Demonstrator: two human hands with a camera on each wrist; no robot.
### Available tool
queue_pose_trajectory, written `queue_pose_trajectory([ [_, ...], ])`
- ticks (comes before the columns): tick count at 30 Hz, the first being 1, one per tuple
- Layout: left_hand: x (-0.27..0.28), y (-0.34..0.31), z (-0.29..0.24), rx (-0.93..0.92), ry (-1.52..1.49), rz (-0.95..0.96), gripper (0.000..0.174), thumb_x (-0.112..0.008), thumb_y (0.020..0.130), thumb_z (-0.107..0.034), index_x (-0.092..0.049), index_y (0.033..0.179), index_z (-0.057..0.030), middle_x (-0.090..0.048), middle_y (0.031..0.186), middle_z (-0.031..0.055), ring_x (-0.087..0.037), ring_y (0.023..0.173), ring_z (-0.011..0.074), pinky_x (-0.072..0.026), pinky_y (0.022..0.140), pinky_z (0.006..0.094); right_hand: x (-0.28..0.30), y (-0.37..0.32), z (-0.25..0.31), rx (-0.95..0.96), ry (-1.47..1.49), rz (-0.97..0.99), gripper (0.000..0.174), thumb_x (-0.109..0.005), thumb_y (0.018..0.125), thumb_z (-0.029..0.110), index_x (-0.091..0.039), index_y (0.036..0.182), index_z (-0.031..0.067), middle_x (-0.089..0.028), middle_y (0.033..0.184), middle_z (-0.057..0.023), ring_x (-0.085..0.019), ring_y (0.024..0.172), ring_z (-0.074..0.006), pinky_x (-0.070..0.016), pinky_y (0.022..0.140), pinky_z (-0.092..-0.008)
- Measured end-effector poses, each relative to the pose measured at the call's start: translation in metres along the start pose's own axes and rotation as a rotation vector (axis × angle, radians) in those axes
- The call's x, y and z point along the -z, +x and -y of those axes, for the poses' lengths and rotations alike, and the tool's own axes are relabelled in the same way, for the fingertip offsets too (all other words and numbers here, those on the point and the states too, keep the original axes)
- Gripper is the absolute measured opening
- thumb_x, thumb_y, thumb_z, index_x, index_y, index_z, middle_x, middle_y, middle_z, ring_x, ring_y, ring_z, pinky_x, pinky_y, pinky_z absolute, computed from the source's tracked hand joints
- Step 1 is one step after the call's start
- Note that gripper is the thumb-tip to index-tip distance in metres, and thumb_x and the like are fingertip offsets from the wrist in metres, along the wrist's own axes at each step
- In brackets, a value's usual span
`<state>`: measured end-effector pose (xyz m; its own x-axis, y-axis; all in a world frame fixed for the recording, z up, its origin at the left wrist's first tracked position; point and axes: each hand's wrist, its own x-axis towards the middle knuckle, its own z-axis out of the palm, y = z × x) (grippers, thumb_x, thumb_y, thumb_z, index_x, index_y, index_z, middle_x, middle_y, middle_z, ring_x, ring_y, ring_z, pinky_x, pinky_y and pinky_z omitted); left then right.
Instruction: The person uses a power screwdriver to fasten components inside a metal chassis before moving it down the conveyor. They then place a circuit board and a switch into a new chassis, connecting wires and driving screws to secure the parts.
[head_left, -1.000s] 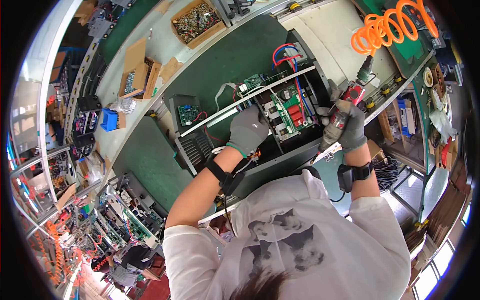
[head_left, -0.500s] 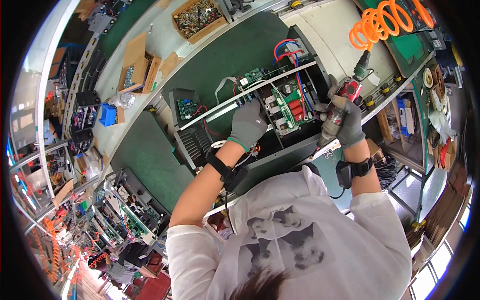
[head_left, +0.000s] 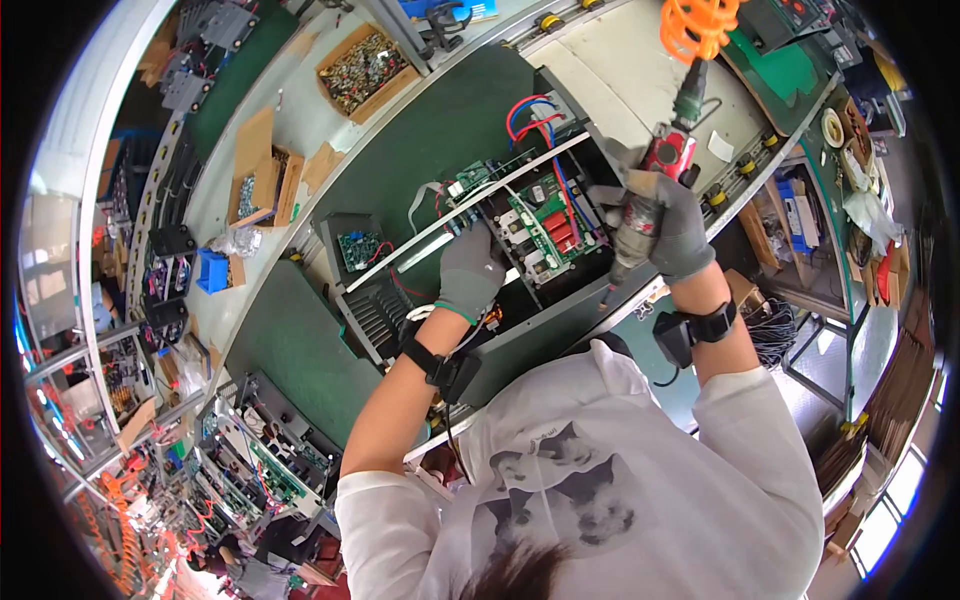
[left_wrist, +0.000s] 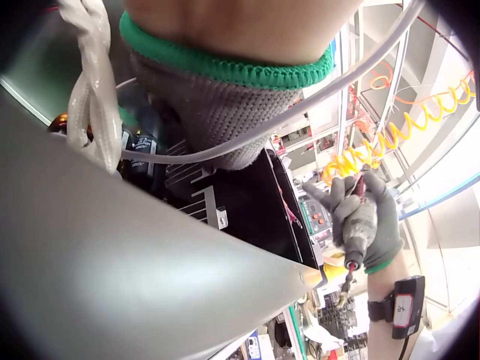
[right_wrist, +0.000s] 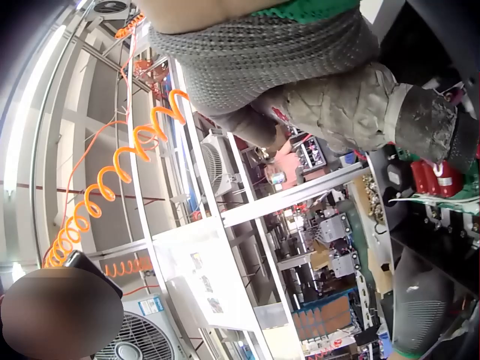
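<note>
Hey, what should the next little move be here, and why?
Probably swing the power screwdriver inward over the open case, toward the left hand. The right hand already grips the tool, its tip near the case's right end, while the left hand reaches inside beside the circuit board. The left fingertips' work is hidden.

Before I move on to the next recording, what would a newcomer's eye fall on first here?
Probably the bright orange coiled hose at the upper right of the head view, and below it the red-and-grey power tool gripped in the gloved right hand. Next, near that view's middle, the red cylinders on the green circuit board inside the open dark case, with the gloved left hand beside the board.
</note>
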<state>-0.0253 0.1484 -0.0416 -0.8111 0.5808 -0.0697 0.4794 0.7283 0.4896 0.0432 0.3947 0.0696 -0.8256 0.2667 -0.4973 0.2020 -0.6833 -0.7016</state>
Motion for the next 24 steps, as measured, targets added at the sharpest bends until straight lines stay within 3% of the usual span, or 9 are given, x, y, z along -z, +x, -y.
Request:
queue_pose_trajectory([
  [3,0.005,0.000,-0.005,0.006,0.014,0.031,0.025,-0.056,0.072,-0.006,-0.052,0.096,0.0006,-0.060,0.084,0.0210,-0.060,0.076,0.0385,-0.0488,0.066,0.0457,-0.035,0.004,0.001,0.285,-0.015,0.145,0.027,-0.060,0.076,0.010,-0.052,0.101,0.0048,-0.064,0.082,-0.0145,-0.064,0.069,-0.0246,-0.0520,0.058,-0.0319],
  [5,0.006,0.001,-0.007,0.077,0.057,0.064,0.025,-0.057,0.072,-0.006,-0.052,0.095,0.0006,-0.061,0.083,0.0213,-0.061,0.077,0.0381,-0.0491,0.066,0.0452,-0.048,0.016,-0.005,0.418,-0.001,0.327,0.023,-0.061,0.073,0.006,-0.054,0.095,0.0041,-0.063,0.078,-0.0131,-0.061,0.065,-0.0226,-0.0501,0.058,-0.0319],
  [6,0.004,0.002,-0.005,0.081,0.062,0.064,0.024,-0.057,0.071,-0.006,-0.052,0.094,0.0009,-0.061,0.081,0.0214,-0.061,0.077,0.0380,-0.0494,0.066,0.0451,-0.055,0.019,-0.008,0.448,-0.041,0.329,0.019,-0.061,0.073,0.002,-0.054,0.091,0.0035,-0.062,0.078,-0.0122,-0.059,0.064,-0.0208,-0.0484,0.056,-0.0321],
  [7,0.005,0.002,-0.006,0.071,0.066,0.066,0.024,-0.057,0.071,-0.006,-0.052,0.094,0.0009,-0.061,0.081,0.0214,-0.061,0.077,0.0380,-0.0494,0.066,0.0451,-0.066,0.023,-0.017,0.454,0.037,0.267,0.018,-0.065,0.072,-0.002,-0.054,0.086,0.0035,-0.057,0.072,-0.0043,-0.054,0.057,-0.0114,-0.0444,0.052,-0.0258],
  [10,0.009,0.003,-0.010,0.105,0.086,0.076,0.022,-0.057,0.073,-0.007,-0.052,0.092,0.0004,-0.060,0.080,0.0219,-0.061,0.076,0.0390,-0.0494,0.067,0.0457,-0.068,0.033,-0.031,0.361,-0.036,0.384,0.020,-0.066,0.073,-0.004,-0.055,0.088,0.0039,-0.057,0.076,-0.0014,-0.054,0.063,-0.0090,-0.0447,0.056,-0.0246],
  [15,0.011,0.003,-0.013,0.099,0.000,0.046,0.020,-0.054,0.077,-0.007,-0.050,0.094,0.0014,-0.060,0.077,0.0244,-0.058,0.074,0.0436,-0.0455,0.061,0.0501,-0.074,0.041,-0.053,0.458,-0.091,0.422,0.018,-0.065,0.074,-0.003,-0.056,0.089,0.0039,-0.056,0.080,0.0007,-0.051,0.071,-0.0069,-0.0441,0.063,-0.0238],
  [17,0.008,0.002,-0.009,0.091,-0.023,0.038,0.023,-0.055,0.076,-0.008,-0.051,0.098,0.0008,-0.061,0.079,0.0242,-0.059,0.076,0.0432,-0.0460,0.062,0.0493,-0.075,0.042,-0.057,0.541,-0.112,0.432,0.023,-0.062,0.068,-0.007,-0.054,0.087,0.0029,-0.060,0.076,-0.0070,-0.053,0.051,-0.0097,-0.0408,0.044,-0.0220],
  [18,0.008,0.002,-0.009,0.091,-0.022,0.039,0.023,-0.055,0.076,-0.008,-0.051,0.098,0.0008,-0.061,0.079,0.0242,-0.059,0.076,0.0432,-0.0460,0.062,0.0493,-0.075,0.042,-0.059,0.545,-0.100,0.432,0.022,-0.063,0.069,-0.006,-0.055,0.087,0.0035,-0.060,0.077,-0.0061,-0.056,0.060,-0.0114,-0.0457,0.052,-0.0243],
  [24,0.006,0.002,-0.003,0.073,-0.018,0.067,0.021,-0.059,0.075,-0.010,-0.053,0.093,-0.0014,-0.061,0.082,0.0204,-0.061,0.076,0.0391,-0.0490,0.067,0.0452,-0.069,0.044,-0.063,0.554,-0.342,0.505,0.019,-0.064,0.071,-0.003,-0.056,0.086,0.0039,-0.060,0.083,-0.0047,-0.057,0.077,-0.0125,-0.0482,0.069,-0.0287],
])
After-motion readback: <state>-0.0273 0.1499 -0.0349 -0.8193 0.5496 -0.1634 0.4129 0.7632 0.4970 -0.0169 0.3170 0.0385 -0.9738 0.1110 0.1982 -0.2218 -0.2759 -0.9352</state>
